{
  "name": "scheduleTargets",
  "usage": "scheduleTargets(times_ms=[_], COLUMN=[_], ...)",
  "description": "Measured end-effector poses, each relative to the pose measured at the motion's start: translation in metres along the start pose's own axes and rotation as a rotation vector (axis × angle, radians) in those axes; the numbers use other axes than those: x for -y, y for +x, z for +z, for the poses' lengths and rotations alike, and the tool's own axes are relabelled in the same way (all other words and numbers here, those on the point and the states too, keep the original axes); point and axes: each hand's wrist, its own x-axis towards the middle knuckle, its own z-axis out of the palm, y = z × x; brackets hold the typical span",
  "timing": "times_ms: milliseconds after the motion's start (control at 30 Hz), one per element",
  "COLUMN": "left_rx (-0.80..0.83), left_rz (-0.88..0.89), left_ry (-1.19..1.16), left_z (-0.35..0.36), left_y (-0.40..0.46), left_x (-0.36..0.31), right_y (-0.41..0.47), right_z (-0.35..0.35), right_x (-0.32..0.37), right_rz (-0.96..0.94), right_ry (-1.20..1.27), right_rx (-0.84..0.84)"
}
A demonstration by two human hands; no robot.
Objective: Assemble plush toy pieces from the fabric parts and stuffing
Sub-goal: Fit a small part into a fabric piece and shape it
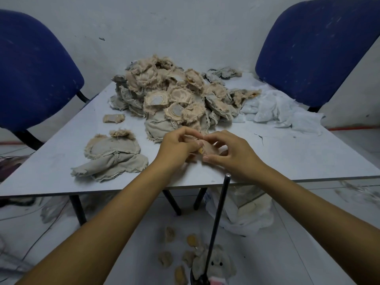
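Note:
Over the front middle of the white table point(61, 177), both my hands work on one small beige plush piece point(205, 148) with a yellow edge. My left hand point(176, 147) pinches its left side with curled fingers. My right hand point(230, 151) grips its right side, thumb and forefinger meeting at the top. Most of the piece is hidden between my fingers. Behind it lies a big heap of beige and grey fabric parts point(176, 97). White stuffing material point(277, 109) lies at the right of the heap.
Grey fabric pieces point(111, 157) lie front left, a small beige scrap point(114, 118) behind them. Two blue chairs point(35, 79) point(320, 54) flank the table. A black rod point(218, 223) leans on the front edge. On the floor are a finished plush toy point(218, 264), small stuffed pieces and a plastic bag point(246, 210).

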Motion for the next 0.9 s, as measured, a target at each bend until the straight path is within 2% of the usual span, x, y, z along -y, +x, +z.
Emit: scheduleTargets(times_ms=[100,200,367,533,600,700,767,833,900], left_rx=[0.023,0.092,0.294,0.208,0.154,0.098,0.121,0.167,0.206], left_rz=[0.018,0.071,0.25,0.315,0.275,0.092,-0.021,-0.111,-0.183], left_ry=[0.014,0.072,0.219,0.296,0.273,0.043,-0.111,-0.221,-0.326], left_z=[-0.002,-0.003,-0.007,0.0,0.002,0.003,0.005,0.008,0.01], left_y=[-0.001,-0.002,-0.004,-0.003,-0.001,0.0,-0.002,-0.004,-0.003], left_x=[-0.001,0.0,-0.002,-0.002,-0.004,-0.006,-0.006,-0.006,-0.006], right_y=[0.0,0.0,0.004,0.005,0.006,0.007,0.006,0.005,0.004], right_z=[0.0,-0.003,-0.013,-0.016,-0.017,-0.021,-0.024,-0.024,-0.021], right_x=[0.001,0.001,0.0,0.001,0.002,-0.001,-0.003,-0.003,-0.002], right_rz=[0.035,0.098,0.172,0.201,0.22,0.198,0.168,0.158,0.175], right_ry=[0.094,0.264,0.487,0.516,0.587,0.635,0.638,0.621,0.61], right_rx=[-0.073,-0.061,-0.048,0.091,0.172,0.317,0.374,0.355,0.256])
